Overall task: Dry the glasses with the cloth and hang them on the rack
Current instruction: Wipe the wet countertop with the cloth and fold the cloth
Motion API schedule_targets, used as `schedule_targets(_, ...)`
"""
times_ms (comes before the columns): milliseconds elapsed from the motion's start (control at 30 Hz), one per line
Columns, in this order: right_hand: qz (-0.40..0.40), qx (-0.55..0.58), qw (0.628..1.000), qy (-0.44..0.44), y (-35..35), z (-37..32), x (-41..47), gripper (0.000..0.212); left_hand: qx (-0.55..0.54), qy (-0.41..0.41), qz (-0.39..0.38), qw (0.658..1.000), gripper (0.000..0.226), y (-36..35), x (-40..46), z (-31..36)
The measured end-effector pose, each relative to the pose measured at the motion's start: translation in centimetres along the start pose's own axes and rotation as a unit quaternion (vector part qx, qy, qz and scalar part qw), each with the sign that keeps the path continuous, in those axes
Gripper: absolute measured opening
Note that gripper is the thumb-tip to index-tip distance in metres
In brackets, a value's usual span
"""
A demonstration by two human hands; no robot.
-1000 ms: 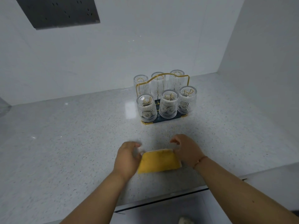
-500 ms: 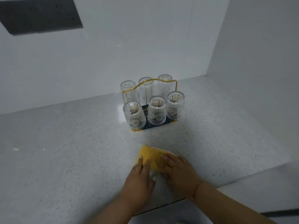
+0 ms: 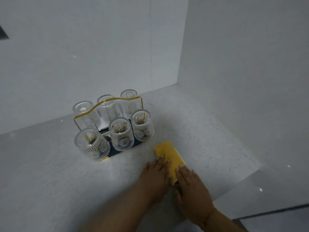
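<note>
**Cloth flattened, rack full**

Since a second ago the cloth is no longer pinched up at its ends; now laid folded on the desk, just right of the rack. Left hand and right hand are spread flat, fingers pressed onto it. Six glasses are counted, all inverted on pegs; one cloth. Task is judged essentially done.

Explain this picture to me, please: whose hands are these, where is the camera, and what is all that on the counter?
No machine here: a person wears a camera on the head, looking down at their own bare hands. On the speckled counter stands a gold wire rack with six clear glasses hung upside down on it. Beside the rack lies a folded yellow cloth. The left hand and right hand both lie flat on the cloth, pressing it to the counter; neither holds a glass.
</note>
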State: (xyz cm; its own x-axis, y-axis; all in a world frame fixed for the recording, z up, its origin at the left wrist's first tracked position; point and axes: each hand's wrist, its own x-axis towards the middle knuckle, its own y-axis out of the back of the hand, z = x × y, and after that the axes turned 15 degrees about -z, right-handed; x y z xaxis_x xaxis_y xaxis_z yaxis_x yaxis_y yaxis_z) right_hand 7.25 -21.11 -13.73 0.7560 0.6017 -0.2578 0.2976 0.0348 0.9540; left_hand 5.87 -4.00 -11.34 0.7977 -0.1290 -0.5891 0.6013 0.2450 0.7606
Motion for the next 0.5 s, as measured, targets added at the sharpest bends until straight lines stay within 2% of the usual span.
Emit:
schedule_targets(167,-0.027,-0.003,0.998,-0.059,2.9,1.1,5.1,0.062,-0.017,0.021,0.002,1.0,0.063,3.5,4.5,0.4)
schedule_targets(500,-0.033,-0.009,0.998,-0.056,3.9,4.0,8.9,0.057,-0.007,0.046,0.008,0.999,0.065,5.7,8.7,0.7)
